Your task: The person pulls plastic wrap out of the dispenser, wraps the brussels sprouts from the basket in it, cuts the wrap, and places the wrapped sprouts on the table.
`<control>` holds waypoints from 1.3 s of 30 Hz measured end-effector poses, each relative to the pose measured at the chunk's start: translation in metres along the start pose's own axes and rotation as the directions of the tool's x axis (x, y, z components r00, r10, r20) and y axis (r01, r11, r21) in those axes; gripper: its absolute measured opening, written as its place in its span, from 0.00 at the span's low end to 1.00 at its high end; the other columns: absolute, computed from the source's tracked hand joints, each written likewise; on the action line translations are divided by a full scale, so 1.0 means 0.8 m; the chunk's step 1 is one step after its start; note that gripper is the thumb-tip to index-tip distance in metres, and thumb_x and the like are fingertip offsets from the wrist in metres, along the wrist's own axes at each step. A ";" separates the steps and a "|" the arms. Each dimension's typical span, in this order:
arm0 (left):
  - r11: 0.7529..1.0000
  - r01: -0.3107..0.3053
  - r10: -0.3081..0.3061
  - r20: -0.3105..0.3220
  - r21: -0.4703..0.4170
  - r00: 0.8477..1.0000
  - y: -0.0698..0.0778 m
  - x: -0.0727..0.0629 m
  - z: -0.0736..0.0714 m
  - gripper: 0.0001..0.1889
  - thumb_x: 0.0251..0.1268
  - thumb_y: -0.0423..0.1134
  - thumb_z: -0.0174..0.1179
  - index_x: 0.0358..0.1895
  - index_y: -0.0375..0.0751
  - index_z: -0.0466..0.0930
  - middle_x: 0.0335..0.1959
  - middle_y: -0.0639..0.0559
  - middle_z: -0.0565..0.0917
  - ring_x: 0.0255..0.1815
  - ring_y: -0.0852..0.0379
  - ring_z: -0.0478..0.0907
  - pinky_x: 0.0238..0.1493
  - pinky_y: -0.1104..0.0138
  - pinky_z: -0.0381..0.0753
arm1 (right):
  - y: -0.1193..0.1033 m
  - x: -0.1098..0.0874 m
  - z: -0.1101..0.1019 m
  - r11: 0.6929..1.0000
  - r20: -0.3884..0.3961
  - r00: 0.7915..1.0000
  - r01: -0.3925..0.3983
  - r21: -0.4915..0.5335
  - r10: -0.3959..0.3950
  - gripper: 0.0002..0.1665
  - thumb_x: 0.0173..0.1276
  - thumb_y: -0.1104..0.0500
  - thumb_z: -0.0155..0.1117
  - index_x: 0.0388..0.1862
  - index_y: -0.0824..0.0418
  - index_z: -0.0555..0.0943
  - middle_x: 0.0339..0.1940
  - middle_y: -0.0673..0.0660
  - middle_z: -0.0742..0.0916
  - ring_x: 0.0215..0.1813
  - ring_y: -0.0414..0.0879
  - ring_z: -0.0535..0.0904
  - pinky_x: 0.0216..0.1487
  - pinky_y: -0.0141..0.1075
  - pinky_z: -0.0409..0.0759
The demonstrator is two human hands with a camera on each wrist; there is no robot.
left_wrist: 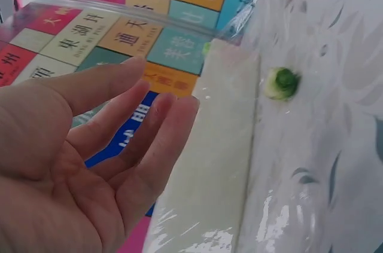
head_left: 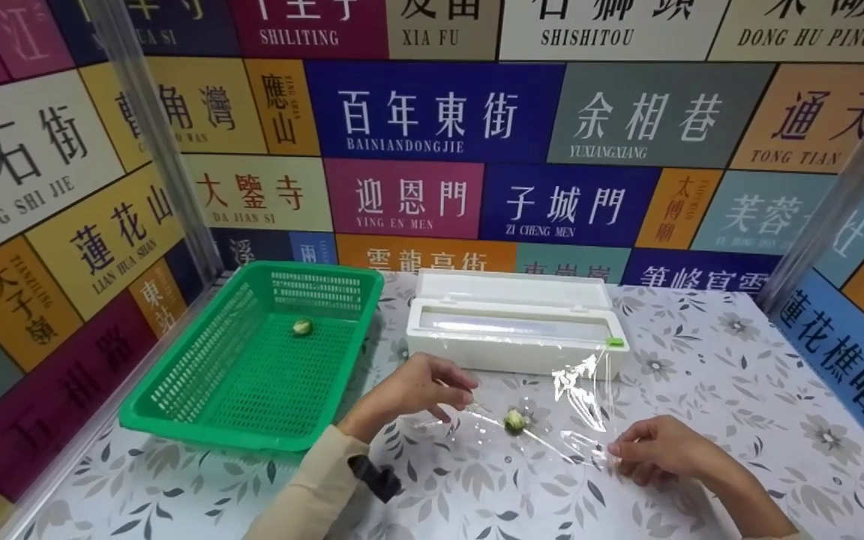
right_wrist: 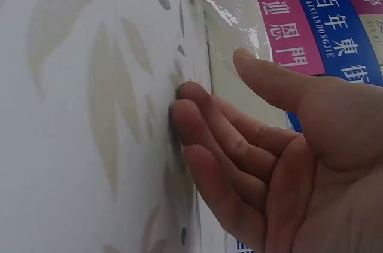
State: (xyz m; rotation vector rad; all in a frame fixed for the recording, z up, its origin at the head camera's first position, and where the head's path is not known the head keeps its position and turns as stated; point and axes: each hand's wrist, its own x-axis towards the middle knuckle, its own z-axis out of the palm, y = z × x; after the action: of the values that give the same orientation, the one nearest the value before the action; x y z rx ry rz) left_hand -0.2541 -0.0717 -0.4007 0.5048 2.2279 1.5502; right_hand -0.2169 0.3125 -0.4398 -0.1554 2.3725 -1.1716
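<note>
A clear sheet of plastic film point(head_left: 582, 386) comes from the white film box point(head_left: 469, 356) and lies toward the front of the table. A small green-and-white Brussels sprout point(head_left: 514, 421) sits on the film between my hands. At the sheet's left side is my left hand point(head_left: 421, 386); the left wrist view shows its fingers loosely bent, apart from the thumb, with nothing between. My right hand point(head_left: 661, 450) is by the film's right corner. In the right wrist view its thumb stands away from the relaxed fingers, whose tips point(right_wrist: 194, 121) are low at the table.
Left of the film box stands a green plastic basket point(head_left: 274, 382) with another sprout point(head_left: 301, 327) inside. The box's lid point(head_left: 511, 289) is raised at the back, and a green slider point(head_left: 615, 342) is at its right end. Behind the flowered tabletop rises a sign-covered wall point(head_left: 432, 112).
</note>
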 end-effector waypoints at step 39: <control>0.827 -0.015 -0.036 0.080 0.563 0.996 -0.057 -0.006 -0.020 0.15 0.44 0.32 0.79 0.39 0.40 0.89 0.37 0.48 0.88 0.35 0.62 0.76 0.41 0.68 0.79 | -0.003 0.027 -0.001 0.906 0.114 0.937 0.349 -0.238 -0.331 0.19 0.55 0.54 0.80 0.41 0.62 0.84 0.35 0.55 0.86 0.36 0.33 0.76 0.37 0.27 0.76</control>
State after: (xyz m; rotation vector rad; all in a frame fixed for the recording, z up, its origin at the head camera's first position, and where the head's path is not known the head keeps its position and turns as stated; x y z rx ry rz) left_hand -0.2610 -0.1019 -0.4385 0.7031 2.5971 0.8101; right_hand -0.2365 0.3047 -0.4454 -0.7136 2.4883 -0.9783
